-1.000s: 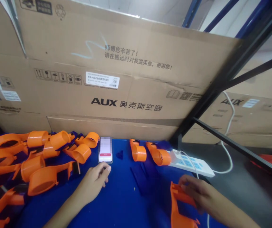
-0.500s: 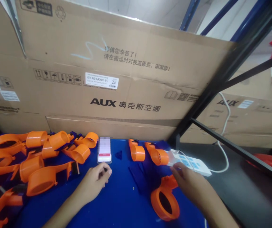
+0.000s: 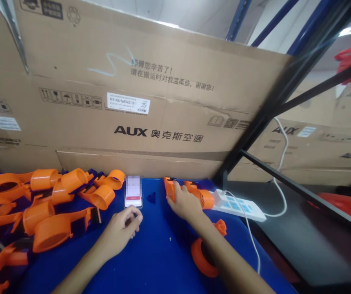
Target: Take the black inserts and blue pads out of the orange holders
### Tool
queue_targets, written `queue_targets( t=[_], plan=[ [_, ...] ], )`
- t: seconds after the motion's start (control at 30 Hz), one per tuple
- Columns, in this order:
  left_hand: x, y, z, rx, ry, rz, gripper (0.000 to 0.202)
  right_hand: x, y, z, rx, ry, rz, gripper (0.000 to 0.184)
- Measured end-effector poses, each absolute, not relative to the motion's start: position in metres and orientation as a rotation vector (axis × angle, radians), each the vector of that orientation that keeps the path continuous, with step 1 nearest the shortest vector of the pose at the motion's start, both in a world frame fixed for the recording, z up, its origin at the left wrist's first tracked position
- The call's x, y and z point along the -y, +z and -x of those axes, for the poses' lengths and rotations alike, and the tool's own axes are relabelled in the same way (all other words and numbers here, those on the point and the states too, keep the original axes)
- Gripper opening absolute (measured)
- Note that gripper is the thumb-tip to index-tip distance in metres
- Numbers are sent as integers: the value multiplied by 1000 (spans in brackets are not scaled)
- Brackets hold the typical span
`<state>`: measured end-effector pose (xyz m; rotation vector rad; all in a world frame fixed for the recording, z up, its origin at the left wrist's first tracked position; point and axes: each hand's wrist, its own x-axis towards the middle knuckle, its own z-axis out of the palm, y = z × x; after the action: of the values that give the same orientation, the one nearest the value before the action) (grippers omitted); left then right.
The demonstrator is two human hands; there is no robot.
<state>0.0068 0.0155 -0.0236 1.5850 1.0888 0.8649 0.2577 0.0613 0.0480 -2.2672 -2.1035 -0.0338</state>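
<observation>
On my feed, the far left of the blue counter is crowded with a heap of orange dispensers, lying on their sides and overlapping one another right to the edge of the view. Just right of the heap a phone lies flat on the counter with its screen up, the display blurred apart from a red bar low down.

My left grip rests on the counter just in front of the phone. Its fingers are curled in against the thumb, closed with nothing in them that I can see, and the knuckles stop short of the phone's near edge. A small dark blue piece lies between the phone and my other arm.

My right grip is stretched to the back of the counter and laid on top of an orange dispenser. It touches the thing, but I cannot tell whether the fingers are clasped round it or only rest there. A second dispenser lies just beside it on the right, and a third dispenser lies nearer me, partly under my right forearm.

Further right a white power strip lies at the counter's edge, its cable looping up past a black shelf strut. A big cardboard box stands behind everything.
</observation>
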Motion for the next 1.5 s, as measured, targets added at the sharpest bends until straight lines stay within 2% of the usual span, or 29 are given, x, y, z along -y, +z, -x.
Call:
queue_targets(
  t=[0.13, 0.23, 0.33, 0.4, 0.47, 0.53, 0.67, 0.73, 0.9, 1.07, 1.2, 1.33, 1.5],
  plan=[
    [-14, -19, -4, -1078, 903, -1534, 30, -61, 75, -256, 2120, -89, 2230, 38],
    [-15, -18, -4, -1067, 917, -1506, 30, -51, 94, -253, 2106, -154, 2201, 30],
    [-17, -20, -6, -1049, 933, -1458, 35, -30, 100, -237, 2022, -304, 2037, 34],
    [-18, -21, -8, -1030, 963, -1349, 46, -12, 96, -220, 1985, -360, 1829, 39],
    [-19, -19, -8, -990, 1010, -1179, 61, 6, 89, -201, 2037, -307, 1602, 41],
    [-19, -16, -8, -928, 1085, -997, 68, 20, 81, -183, 2110, -191, 1420, 42],
    [-17, -4, -3, -801, 1256, -699, 55, 25, 65, -163, 2165, 73, 1133, 44],
    [-16, 1, -1, -787, 1320, -626, 44, 15, 57, -162, 2084, 217, 1023, 37],
    [-16, 5, -3, -807, 1390, -557, 36, -17, 34, -163, 1704, 519, 1144, 24],
    [-14, -1, -6, -831, 1353, -614, 41, -24, 16, -165, 1713, 770, 1141, 24],
    [-16, -9, -6, -994, 1327, -673, 46, -21, 12, -170, 1757, 781, 1144, 30],
    [-19, -9, -3, -1033, 1324, -805, 40, -19, 15, -171, 1856, 724, 1171, 39],
    [-20, -5, -1, -1040, 1297, -901, 42, -15, 16, -169, 1909, 746, 1152, 40]
  ],
)
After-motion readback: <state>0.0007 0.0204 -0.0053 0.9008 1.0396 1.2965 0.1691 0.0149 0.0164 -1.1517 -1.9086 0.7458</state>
